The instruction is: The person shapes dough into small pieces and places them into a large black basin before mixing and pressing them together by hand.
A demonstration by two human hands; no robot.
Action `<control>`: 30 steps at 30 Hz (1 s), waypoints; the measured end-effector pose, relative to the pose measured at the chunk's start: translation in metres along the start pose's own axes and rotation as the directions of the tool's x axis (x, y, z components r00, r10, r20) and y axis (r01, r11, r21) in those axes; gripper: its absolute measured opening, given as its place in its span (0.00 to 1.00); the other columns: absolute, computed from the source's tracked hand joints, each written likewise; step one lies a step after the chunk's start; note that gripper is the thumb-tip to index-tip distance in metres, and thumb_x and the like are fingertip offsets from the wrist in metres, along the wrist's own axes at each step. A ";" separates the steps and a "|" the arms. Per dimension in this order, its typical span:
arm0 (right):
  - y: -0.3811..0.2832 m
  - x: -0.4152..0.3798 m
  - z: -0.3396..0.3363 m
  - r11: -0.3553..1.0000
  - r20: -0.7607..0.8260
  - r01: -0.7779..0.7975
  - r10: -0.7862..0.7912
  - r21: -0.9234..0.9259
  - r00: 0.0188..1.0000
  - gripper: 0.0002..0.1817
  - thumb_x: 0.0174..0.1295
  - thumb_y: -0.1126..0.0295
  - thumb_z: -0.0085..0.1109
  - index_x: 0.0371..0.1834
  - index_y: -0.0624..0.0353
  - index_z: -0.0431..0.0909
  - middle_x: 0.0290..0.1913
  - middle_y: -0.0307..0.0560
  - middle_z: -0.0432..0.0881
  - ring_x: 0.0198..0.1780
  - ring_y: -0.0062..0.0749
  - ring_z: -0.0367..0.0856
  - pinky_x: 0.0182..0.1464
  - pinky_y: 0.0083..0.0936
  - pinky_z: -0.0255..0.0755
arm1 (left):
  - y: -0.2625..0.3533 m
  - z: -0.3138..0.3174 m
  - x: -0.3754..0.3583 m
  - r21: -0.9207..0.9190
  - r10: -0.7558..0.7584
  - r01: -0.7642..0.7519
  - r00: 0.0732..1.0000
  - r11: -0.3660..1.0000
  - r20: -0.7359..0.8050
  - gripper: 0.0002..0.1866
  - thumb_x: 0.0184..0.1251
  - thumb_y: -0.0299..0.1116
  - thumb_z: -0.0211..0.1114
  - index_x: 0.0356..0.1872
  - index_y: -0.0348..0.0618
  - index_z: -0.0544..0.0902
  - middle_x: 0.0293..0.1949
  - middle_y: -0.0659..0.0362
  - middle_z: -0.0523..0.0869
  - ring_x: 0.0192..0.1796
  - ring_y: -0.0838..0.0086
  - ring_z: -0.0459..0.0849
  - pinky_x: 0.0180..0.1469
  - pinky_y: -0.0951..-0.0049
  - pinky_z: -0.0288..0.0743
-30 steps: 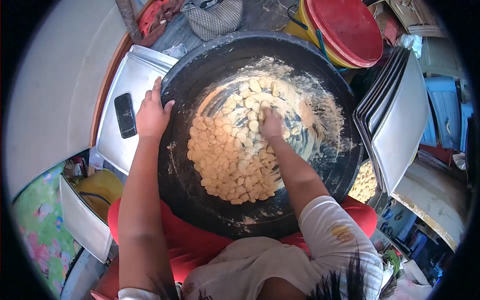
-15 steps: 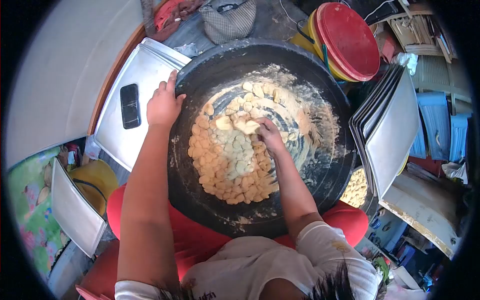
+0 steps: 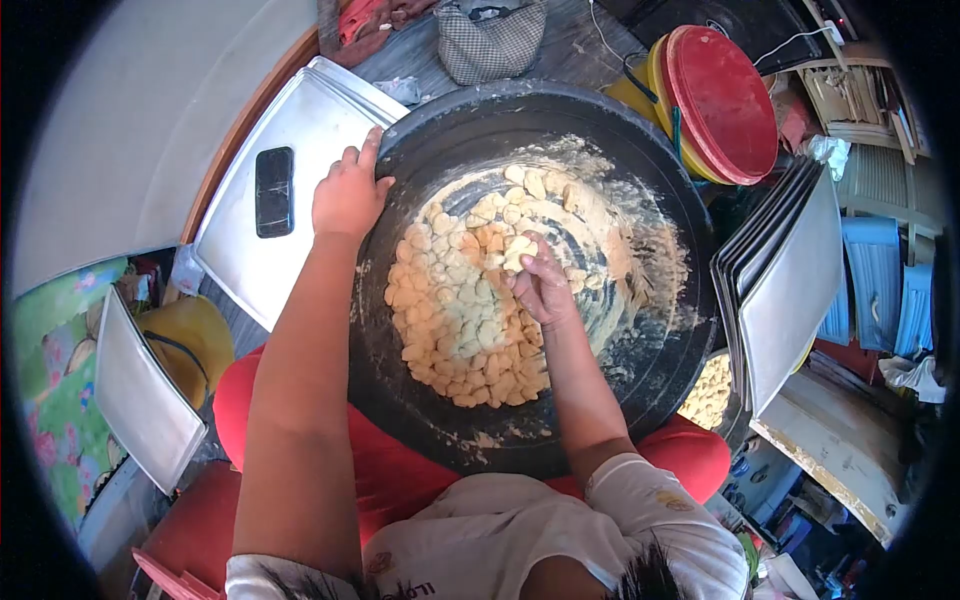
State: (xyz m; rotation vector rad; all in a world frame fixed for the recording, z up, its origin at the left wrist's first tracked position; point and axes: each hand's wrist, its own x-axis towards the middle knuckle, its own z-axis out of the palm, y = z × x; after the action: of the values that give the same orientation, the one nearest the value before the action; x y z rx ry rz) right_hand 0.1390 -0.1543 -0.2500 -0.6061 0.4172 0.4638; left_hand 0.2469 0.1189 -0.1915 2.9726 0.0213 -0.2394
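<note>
A wide black basin (image 3: 530, 455) sits at my lap, holding many small pale dough pieces (image 3: 470, 355) dusted with flour. Over the pile, my right hand (image 3: 544, 282) pinches a light yellow dough piece (image 3: 519, 252) between thumb and fingers. My left hand (image 3: 348, 195) rests at the basin's left rim, its index finger stretched out and its thumb apart, touching the edge. Smeared flour (image 3: 650, 255) coats the basin's right side.
Metal trays (image 3: 250, 130) lie at the left with a black phone (image 3: 274, 192) on them. More trays (image 3: 790, 290) stand stacked upright at the right. A red-lidded yellow bucket (image 3: 722, 105) stands behind. Another container of small pale pieces (image 3: 708, 392) is partly hidden at lower right.
My right hand has turned upward and now shows a smaller dough piece; the larger blurred pieces beside it are no longer there. My left hand remains at the rim. The view has shifted slightly.
</note>
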 end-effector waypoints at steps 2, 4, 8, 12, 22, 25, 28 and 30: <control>-0.005 -0.007 0.018 0.996 0.091 0.007 -0.016 0.093 0.996 0.21 0.53 0.75 0.61 0.51 0.52 0.68 0.45 0.43 0.77 0.46 0.32 0.77 0.40 0.29 0.75 | 0.002 -0.002 0.000 0.015 -0.003 0.003 1.000 1.000 0.013 0.38 0.58 0.44 0.64 0.69 0.58 0.55 0.45 0.53 0.77 0.47 0.60 0.80 0.45 0.61 0.77; -0.008 -0.005 0.022 0.983 0.179 0.000 -0.034 0.186 0.983 0.20 0.54 0.75 0.61 0.50 0.53 0.68 0.44 0.42 0.77 0.43 0.31 0.78 0.38 0.27 0.74 | -0.001 -0.003 0.001 0.032 -0.011 0.011 1.000 0.999 0.028 0.37 0.59 0.44 0.63 0.69 0.58 0.55 0.46 0.54 0.76 0.47 0.61 0.80 0.45 0.62 0.77; 0.007 0.028 -0.024 0.511 -0.347 -0.282 -0.034 -0.812 0.937 0.17 0.50 0.80 0.56 0.45 0.56 0.71 0.41 0.40 0.76 0.40 0.24 0.76 0.36 0.22 0.72 | 0.003 -0.002 -0.002 -0.005 -0.006 0.006 1.000 1.000 0.017 0.37 0.59 0.43 0.63 0.68 0.58 0.55 0.45 0.54 0.76 0.46 0.61 0.80 0.44 0.62 0.77; 0.016 0.016 -0.008 0.640 -0.150 0.018 -0.208 -0.768 0.967 0.19 0.48 0.82 0.51 0.46 0.56 0.72 0.43 0.39 0.72 0.35 0.18 0.74 0.34 0.15 0.68 | -0.002 0.000 0.000 0.001 0.006 -0.006 1.000 1.000 0.008 0.37 0.59 0.43 0.63 0.68 0.58 0.55 0.45 0.53 0.76 0.46 0.61 0.80 0.44 0.61 0.77; 0.011 0.015 0.046 0.985 0.054 -0.021 0.030 -0.169 0.998 0.17 0.55 0.80 0.54 0.49 0.55 0.70 0.47 0.45 0.75 0.47 0.32 0.76 0.45 0.30 0.75 | -0.004 0.003 -0.002 -0.020 0.097 -0.101 0.985 0.995 -0.141 0.39 0.57 0.45 0.63 0.69 0.62 0.54 0.63 0.53 0.65 0.60 0.58 0.71 0.55 0.60 0.72; 0.022 0.041 0.064 0.964 0.006 0.085 -0.087 -0.251 0.996 0.18 0.57 0.79 0.56 0.52 0.55 0.69 0.49 0.43 0.73 0.49 0.29 0.74 0.46 0.26 0.74 | -0.002 -0.005 -0.012 0.072 0.415 -0.410 0.907 0.909 -0.073 0.39 0.56 0.49 0.61 0.69 0.67 0.55 0.70 0.56 0.54 0.67 0.56 0.61 0.59 0.56 0.65; 0.034 0.075 0.080 0.962 0.023 0.165 -0.164 -0.218 0.986 0.19 0.58 0.79 0.58 0.54 0.58 0.70 0.49 0.41 0.73 0.48 0.24 0.74 0.46 0.21 0.71 | 0.001 -0.012 -0.016 0.157 0.433 -0.428 0.901 0.890 0.005 0.38 0.55 0.53 0.59 0.69 0.70 0.55 0.71 0.57 0.53 0.70 0.55 0.56 0.60 0.53 0.61; 0.040 0.094 0.086 0.897 0.081 0.146 -0.123 -0.418 0.989 0.17 0.58 0.77 0.60 0.51 0.58 0.72 0.45 0.40 0.76 0.45 0.22 0.74 0.46 0.20 0.70 | 0.000 -0.013 -0.015 0.154 0.434 -0.431 0.901 0.889 0.012 0.37 0.55 0.54 0.59 0.68 0.70 0.58 0.71 0.58 0.53 0.70 0.55 0.55 0.60 0.53 0.60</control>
State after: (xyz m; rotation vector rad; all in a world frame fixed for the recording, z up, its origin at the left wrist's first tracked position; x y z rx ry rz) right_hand 0.2157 -0.0444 -0.2501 -1.0357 0.2198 0.4391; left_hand 0.2342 0.1207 -0.1769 3.0244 -0.6816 -0.1529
